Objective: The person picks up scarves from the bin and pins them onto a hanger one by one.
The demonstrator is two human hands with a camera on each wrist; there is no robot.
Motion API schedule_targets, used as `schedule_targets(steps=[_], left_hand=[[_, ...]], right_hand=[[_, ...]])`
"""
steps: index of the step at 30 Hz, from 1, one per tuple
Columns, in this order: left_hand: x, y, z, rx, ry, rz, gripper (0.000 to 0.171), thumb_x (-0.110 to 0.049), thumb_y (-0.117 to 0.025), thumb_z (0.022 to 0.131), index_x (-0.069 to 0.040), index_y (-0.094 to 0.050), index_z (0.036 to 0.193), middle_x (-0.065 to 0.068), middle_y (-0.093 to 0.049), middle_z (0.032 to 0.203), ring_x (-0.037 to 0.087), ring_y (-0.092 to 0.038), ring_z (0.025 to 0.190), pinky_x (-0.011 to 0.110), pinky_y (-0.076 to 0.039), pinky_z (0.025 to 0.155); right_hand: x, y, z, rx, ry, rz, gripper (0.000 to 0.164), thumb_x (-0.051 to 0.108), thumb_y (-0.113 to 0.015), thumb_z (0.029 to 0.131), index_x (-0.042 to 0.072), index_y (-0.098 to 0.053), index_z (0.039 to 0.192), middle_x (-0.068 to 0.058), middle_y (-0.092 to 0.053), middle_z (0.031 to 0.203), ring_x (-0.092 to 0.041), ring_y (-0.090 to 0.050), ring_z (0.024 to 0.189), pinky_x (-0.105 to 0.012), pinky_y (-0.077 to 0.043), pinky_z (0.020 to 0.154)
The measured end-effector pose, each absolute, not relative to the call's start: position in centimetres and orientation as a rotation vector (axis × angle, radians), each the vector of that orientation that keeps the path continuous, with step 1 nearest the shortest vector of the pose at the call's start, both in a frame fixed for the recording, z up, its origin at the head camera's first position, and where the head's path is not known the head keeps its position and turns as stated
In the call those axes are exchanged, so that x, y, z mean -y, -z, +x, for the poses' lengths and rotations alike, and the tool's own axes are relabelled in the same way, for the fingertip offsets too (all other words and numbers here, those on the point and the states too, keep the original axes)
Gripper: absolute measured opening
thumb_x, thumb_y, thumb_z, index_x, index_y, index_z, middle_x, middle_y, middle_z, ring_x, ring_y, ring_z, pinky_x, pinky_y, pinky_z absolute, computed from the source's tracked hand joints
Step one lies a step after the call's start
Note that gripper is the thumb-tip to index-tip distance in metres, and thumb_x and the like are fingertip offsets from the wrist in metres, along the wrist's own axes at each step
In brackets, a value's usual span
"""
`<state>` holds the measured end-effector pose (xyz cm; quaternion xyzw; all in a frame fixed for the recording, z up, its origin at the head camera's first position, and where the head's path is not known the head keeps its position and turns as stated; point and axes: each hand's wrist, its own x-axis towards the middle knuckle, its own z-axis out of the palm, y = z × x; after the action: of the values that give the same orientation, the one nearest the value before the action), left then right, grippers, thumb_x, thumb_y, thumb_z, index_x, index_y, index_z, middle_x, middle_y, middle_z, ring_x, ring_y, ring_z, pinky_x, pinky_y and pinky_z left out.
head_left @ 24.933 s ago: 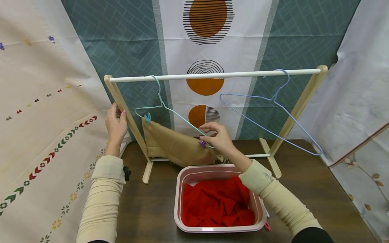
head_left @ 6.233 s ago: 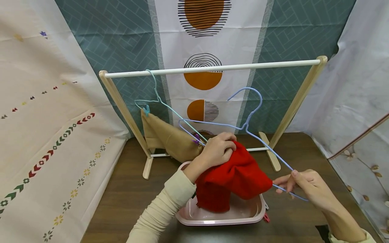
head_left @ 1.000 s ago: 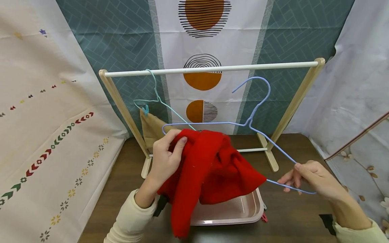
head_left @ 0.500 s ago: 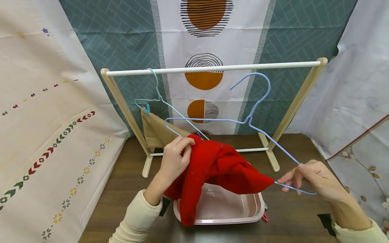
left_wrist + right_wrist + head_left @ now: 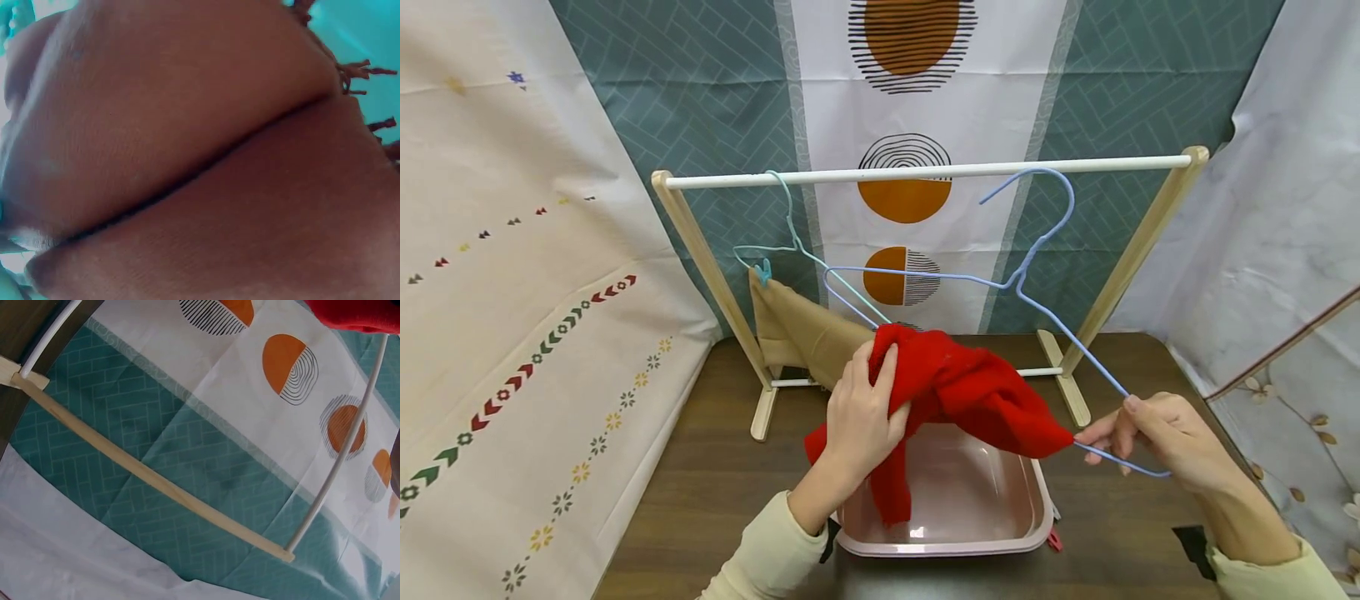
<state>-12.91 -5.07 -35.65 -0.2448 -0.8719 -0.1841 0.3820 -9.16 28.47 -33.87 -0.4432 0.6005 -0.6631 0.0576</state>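
Note:
A red fringed scarf [image 5: 1000, 392] is draped over the lower bar of a blue wire hanger [image 5: 958, 276], its loose end dangling over the basin. My left hand [image 5: 859, 417] grips the scarf left of the hanger's middle, fingers bent over the cloth. At the hanger's right corner, my right hand [image 5: 1180, 442] pinches the wire between thumb and fingers, just beyond the scarf's tip. The hanger's hook overlaps the rack's top rail in the head view. Cloth with a fringe [image 5: 369, 72] fills the left wrist view; the scarf's edge [image 5: 362, 319] shows in the right wrist view.
A wooden rack with a white rail [image 5: 880, 174] stands behind. On it hangs a mint hanger [image 5: 792, 218] with a tan cloth [image 5: 805, 333] held by a teal clothespin [image 5: 763, 272]. A pink basin [image 5: 977, 500] sits below; a red clothespin [image 5: 1055, 540] lies beside it.
Earlier the scarf lay in the basin and the blue hanger hung on the rail. Over the last second my left hand shifts right with the scarf, and the hook rises slightly.

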Motion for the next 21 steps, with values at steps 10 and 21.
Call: schedule_targets(steps=[10,21], left_hand=[[7.9,29.9,-14.5,2.511,1.372,-0.883,0.015,-0.007,-0.050,0.091,-0.009,-0.063,0.096,0.002,-0.060,0.081,0.018,-0.054,0.072,0.032,-0.045,0.064],[7.5,27.4,-14.6,2.075,2.929,-0.468,0.018,-0.022,-0.034,0.098,-0.011,-0.042,0.110,0.000,-0.055,0.090,0.011,-0.058,0.078,0.023,-0.049,0.069]], right_hand=[[-28.9,33.9,-9.0,-1.899,1.976,-1.187,0.050,-0.016,-0.013,0.092,-0.004,-0.056,0.068,-0.019,-0.066,0.095,-0.028,-0.066,0.073,-0.036,-0.053,0.061],[-28.7,34.3,-9.1,-2.086,1.828,-1.101,0.049,-0.016,-0.018,0.092,0.000,-0.055,0.064,-0.014,-0.068,0.090,-0.026,-0.066,0.068,-0.032,-0.052,0.061]])
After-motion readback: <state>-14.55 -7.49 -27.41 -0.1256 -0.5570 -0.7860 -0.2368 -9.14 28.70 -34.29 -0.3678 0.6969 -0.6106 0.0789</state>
